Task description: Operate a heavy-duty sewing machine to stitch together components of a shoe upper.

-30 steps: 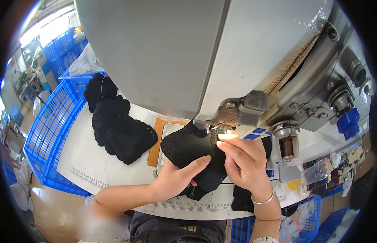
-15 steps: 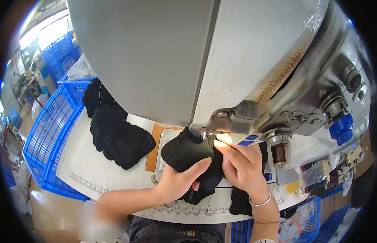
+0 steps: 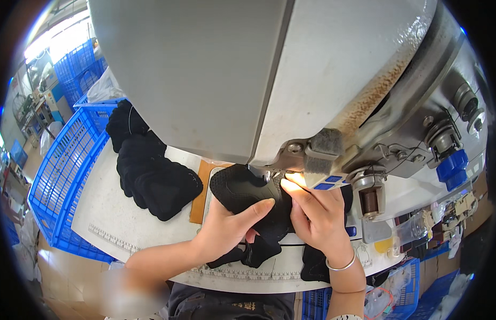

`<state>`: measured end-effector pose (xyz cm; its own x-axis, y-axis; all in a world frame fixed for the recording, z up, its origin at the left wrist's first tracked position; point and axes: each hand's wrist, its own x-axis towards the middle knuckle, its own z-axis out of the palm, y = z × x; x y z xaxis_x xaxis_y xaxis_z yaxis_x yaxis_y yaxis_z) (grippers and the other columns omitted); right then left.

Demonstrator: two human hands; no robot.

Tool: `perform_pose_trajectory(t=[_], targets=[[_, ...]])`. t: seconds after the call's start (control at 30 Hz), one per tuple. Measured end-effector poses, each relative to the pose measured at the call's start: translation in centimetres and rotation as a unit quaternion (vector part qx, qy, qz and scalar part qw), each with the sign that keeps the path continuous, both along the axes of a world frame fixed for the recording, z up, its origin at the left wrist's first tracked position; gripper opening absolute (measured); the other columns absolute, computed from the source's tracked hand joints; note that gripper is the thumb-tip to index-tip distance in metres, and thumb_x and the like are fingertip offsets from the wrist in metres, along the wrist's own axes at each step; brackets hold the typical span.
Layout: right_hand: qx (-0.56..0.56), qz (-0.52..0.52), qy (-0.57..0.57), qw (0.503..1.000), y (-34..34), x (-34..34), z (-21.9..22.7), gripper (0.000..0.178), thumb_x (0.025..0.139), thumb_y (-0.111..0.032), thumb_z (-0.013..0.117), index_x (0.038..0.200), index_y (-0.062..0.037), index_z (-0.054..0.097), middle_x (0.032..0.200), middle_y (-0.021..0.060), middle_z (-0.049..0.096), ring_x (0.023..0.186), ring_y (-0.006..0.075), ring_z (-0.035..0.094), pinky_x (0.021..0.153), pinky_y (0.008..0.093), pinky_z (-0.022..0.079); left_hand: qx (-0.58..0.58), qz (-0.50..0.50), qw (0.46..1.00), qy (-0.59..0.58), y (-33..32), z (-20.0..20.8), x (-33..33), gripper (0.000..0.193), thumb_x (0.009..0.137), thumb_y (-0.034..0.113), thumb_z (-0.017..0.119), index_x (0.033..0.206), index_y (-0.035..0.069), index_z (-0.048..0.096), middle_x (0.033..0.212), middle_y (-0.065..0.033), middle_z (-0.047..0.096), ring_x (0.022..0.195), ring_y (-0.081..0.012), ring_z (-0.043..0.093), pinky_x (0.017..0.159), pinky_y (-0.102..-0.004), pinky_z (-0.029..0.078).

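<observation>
A black piece that looks like a shoe upper [image 3: 245, 193], smooth in part with a textured edge, lies under the head of a sewing machine [image 3: 205, 80]. My left hand [image 3: 226, 226] grips its left side, the thumb on top and most fingers hidden beneath. Beside the presser foot [image 3: 268, 176], my right hand [image 3: 317, 213] pinches the work with fingertips lit by the machine's lamp [image 3: 297, 180]. The needle's contact with the material is hard to make out. Loose black folds of the piece hang toward me below my left hand.
A stack of black pieces [image 3: 157, 181] rests left on the white table [image 3: 109, 213], beside a blue crate [image 3: 66, 181]. Another black piece [image 3: 314, 264] lies by my right wrist. Thread tensioners and a brown bobbin [image 3: 369, 202] jut out at right. A ruler strip [image 3: 248, 276] runs along the near edge.
The shoe upper has turned slightly under the machine, and its near folds have swung left, showing below my left hand. My left hand moved a little left with it; the right hand stays nearly in place.
</observation>
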<state>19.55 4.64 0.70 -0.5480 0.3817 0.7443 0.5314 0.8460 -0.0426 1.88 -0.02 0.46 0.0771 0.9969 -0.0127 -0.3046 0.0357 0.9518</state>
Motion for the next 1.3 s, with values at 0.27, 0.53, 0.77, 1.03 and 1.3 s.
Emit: perform_pose_trajectory(t=[0.27, 0.53, 0.77, 1.03, 1.3], targets=[[0.004, -0.005, -0.003, 1.000, -0.5, -0.1, 0.1, 0.033, 0.065, 0.006, 0.057, 0.096, -0.0032, 0.063, 0.097, 0.0094, 0.062, 0.084, 0.0245, 0.059, 0.072, 0.0326, 0.042, 0.012, -0.017, 0.999, 0.035, 1.0, 0.1, -1.4, 0.015, 0.081, 0.011, 0.057, 0.089, -0.001, 0.058, 0.073, -0.0021, 0.061, 0.058, -0.0058, 0.056, 0.045, -0.0190, 0.042], [0.003, -0.016, -0.012, 1.000, -0.6, -0.4, 0.1, 0.033, 0.066, 0.005, 0.058, 0.097, -0.0030, 0.063, 0.097, 0.0086, 0.062, 0.079, 0.0222, 0.058, 0.070, 0.0314, 0.041, -0.001, -0.022, 1.000, -0.017, 2.1, 0.2, -2.0, 0.020, 0.080, 0.012, 0.060, 0.096, 0.000, 0.056, 0.074, -0.0021, 0.060, 0.058, -0.0069, 0.056, 0.041, -0.0198, 0.042], [0.017, -0.027, -0.013, 0.999, -0.8, -0.5, 0.2, 0.033, 0.066, 0.004, 0.058, 0.098, -0.0028, 0.063, 0.096, 0.0087, 0.062, 0.075, 0.0218, 0.057, 0.070, 0.0311, 0.041, -0.033, -0.027, 0.999, 0.025, 2.4, 1.1, -2.4, 0.023, 0.078, 0.015, 0.059, 0.096, 0.002, 0.055, 0.075, -0.0013, 0.057, 0.056, -0.0066, 0.054, 0.041, -0.0202, 0.040], [0.030, -0.041, -0.017, 0.999, -0.5, -0.5, 0.0, 0.034, 0.067, 0.003, 0.058, 0.100, -0.0017, 0.062, 0.094, 0.0094, 0.061, 0.072, 0.0214, 0.055, 0.069, 0.0313, 0.040, -0.021, -0.036, 0.999, 0.017, 3.3, 0.5, -2.5, 0.021, 0.077, 0.015, 0.058, 0.095, 0.004, 0.056, 0.073, 0.0007, 0.056, 0.055, -0.0048, 0.050, 0.040, -0.0196, 0.034], [0.023, -0.040, -0.004, 0.999, -0.1, -0.6, -0.4, 0.031, 0.071, -0.001, 0.057, 0.102, -0.0006, 0.061, 0.086, 0.0090, 0.060, 0.062, 0.0207, 0.050, 0.065, 0.0304, 0.039, 0.003, -0.030, 1.000, 0.003, 4.1, -0.2, -2.8, 0.023, 0.077, 0.016, 0.060, 0.095, 0.003, 0.056, 0.073, -0.0004, 0.055, 0.054, -0.0051, 0.048, 0.042, -0.0198, 0.035]])
